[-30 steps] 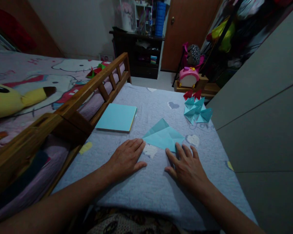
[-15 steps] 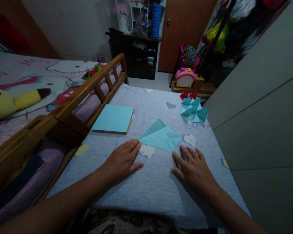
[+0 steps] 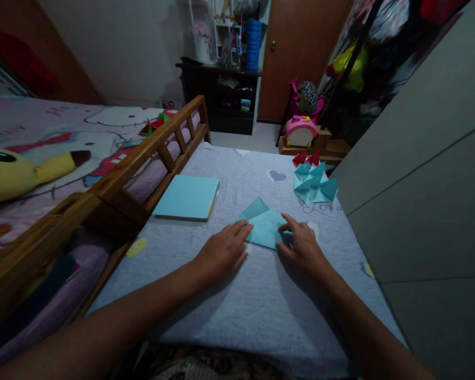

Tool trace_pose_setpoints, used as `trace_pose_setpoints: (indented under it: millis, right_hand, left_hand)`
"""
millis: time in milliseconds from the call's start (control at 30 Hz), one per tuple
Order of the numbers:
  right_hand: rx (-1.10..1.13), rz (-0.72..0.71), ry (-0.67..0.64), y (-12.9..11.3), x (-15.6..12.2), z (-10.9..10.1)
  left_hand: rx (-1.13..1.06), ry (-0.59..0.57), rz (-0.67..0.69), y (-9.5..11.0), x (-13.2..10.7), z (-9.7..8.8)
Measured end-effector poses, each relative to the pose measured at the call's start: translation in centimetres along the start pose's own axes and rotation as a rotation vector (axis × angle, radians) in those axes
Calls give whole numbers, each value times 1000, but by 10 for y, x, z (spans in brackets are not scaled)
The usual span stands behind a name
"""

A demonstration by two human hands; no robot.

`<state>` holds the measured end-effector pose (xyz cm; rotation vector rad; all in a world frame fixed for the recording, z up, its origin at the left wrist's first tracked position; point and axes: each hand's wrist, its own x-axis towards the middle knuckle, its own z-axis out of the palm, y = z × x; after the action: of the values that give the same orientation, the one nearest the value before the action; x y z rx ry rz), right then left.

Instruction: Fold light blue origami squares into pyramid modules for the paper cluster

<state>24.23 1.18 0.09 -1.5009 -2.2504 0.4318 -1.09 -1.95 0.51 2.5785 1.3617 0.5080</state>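
Note:
A folded light-blue sheet of origami paper lies on the bedsheet in front of me, its top corner pointing away. My left hand rests fairly flat, fingertips on the paper's left part. At the opposite side is my right hand, fingers bent and the thumb apart from them, touching the paper's right edge and lower corner. That hand covers the right corner. Beyond it stand several folded blue paper pieces, with red folded paper behind them.
To the left lies a stack of square paper, blue on top. A wooden bed rail runs along the left side, with a yellow plush toy beyond it. A pale cabinet borders the right.
Both hands have come in to the paper: the left moved right onto its left part, the right moved up to its right edge. The view has tilted slightly.

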Motion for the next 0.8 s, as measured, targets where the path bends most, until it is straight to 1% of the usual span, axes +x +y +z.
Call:
trace_pose_setpoints:
  millis: [67,200,300,400,500,600,700,800]
  right_hand:
    - [68,-2,35,-4,-2,6]
    - [177,-43,91,-10,-8,12]
    - [192,-102,88,-13,-12,9]
    - [186,-174,75,-16,-15,1]
    - [121,-244,85,-15,-17,-9]
    - [-18,-272,91,-11,-17,-15]
    - [-146,-254,97,-7,-17,-16]
    - [-177,-266,80,-6,-18,-16]
  left_hand:
    - [-67,-25,1,1,11,4]
    - [-110,-49,-5,3,26,8]
    - [-115,-59,-5,6,32,6]
    - [-106,-75,-18,8,35,1]
    - [-101,-31,-9,7,36,-4]
    - [-140,26,11,-1,35,-8]
    - [-243,55,66,-12,34,-9]
    - [-384,67,112,-22,32,-6]
